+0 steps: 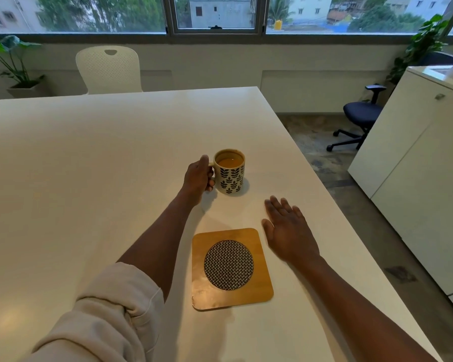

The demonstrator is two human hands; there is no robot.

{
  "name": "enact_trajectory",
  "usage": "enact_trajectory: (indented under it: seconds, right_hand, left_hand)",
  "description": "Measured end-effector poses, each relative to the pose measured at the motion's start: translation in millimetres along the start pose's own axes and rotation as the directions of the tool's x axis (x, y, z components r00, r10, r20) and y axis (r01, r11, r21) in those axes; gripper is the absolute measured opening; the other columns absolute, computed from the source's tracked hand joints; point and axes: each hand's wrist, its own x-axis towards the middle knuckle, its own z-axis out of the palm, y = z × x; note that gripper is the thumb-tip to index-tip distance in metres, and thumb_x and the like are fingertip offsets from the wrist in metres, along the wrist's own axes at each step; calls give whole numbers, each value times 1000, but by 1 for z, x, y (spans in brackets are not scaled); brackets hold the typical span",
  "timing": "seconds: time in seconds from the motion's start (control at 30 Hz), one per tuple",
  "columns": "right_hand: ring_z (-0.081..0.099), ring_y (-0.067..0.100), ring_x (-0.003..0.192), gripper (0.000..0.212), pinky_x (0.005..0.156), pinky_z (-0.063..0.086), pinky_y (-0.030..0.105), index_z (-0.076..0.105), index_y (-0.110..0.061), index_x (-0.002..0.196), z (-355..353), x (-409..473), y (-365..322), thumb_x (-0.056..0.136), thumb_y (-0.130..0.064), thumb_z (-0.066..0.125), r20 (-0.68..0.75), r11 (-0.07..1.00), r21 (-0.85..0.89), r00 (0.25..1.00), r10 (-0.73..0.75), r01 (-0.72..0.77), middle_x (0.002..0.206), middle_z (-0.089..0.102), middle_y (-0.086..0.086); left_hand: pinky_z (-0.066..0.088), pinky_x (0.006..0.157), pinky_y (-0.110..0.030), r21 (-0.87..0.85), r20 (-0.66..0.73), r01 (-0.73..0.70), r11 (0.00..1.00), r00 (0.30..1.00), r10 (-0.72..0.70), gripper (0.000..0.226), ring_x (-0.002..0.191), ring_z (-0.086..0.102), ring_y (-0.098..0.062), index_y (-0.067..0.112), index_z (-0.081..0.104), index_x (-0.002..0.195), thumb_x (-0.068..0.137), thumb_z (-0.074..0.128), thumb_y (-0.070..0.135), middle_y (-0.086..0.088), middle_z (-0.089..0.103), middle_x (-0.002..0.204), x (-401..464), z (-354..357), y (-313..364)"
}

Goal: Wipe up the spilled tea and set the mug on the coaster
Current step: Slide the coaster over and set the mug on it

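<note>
Mug (230,171) stands upright at frame centre, left hand (198,178) curled round its handle. Coaster (232,268) lies directly below it, well apart. Right hand (289,229) flat, fingers spread, holding nothing, just beside the coaster's upper-right corner.

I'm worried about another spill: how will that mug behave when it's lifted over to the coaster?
The mug looks ceramic, so probably rigid and breakable. It holds tea well below the rim, so it likely feels weighty and could slosh if tilted. The left hand grips the handle alone, so it may tip forward slightly.
</note>
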Motion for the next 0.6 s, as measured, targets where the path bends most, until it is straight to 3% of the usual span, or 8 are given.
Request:
enact_trajectory:
  seconds: [0.6]
  right_hand:
    - [11, 18, 151, 58, 123, 11, 39, 20, -21, 155, 0, 0, 1, 103, -43, 25, 0, 1000, 1, 1000, 1, -1, 163, 18, -1]
  left_hand:
    - [36, 41, -22, -35, 8, -13, 999, 1000, 14, 48, 44, 43, -11, 16, 47, 65, 103, 34, 43, 5, 48, 49, -62, -20, 27]
